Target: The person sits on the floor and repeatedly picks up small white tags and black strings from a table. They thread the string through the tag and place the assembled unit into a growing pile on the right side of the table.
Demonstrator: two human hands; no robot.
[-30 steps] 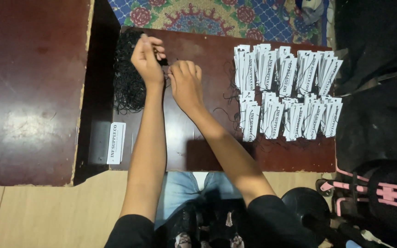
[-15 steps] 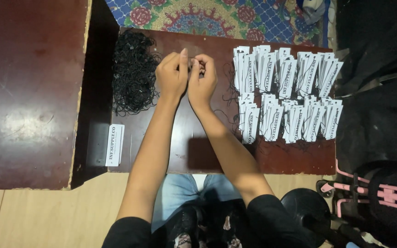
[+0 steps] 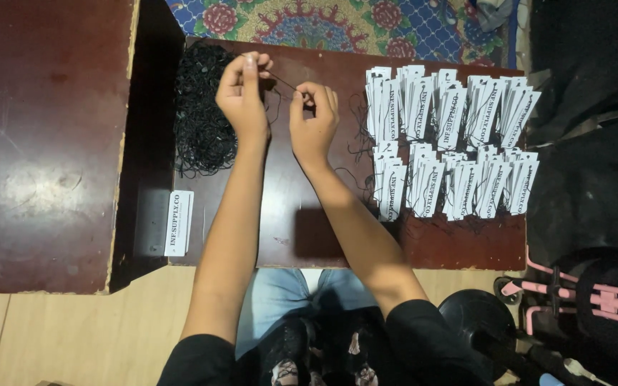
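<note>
My left hand and my right hand hover over a dark wooden board, pinching the two ends of a thin black string stretched between them. A tangled pile of black strings lies just left of my left hand. To the right of my right hand, two rows of white paper tags with black strings lie overlapped. A single white tag rests at the board's near left corner.
A reddish-brown tabletop stands to the left, higher than the board. A patterned rug lies beyond. Dark fabric and a black bag with pink straps sit at the right. A round black base stands near my knee.
My hands were touching near the board's middle; they have drawn apart, the left moving left toward the string pile, with a string pulled taut between them.
</note>
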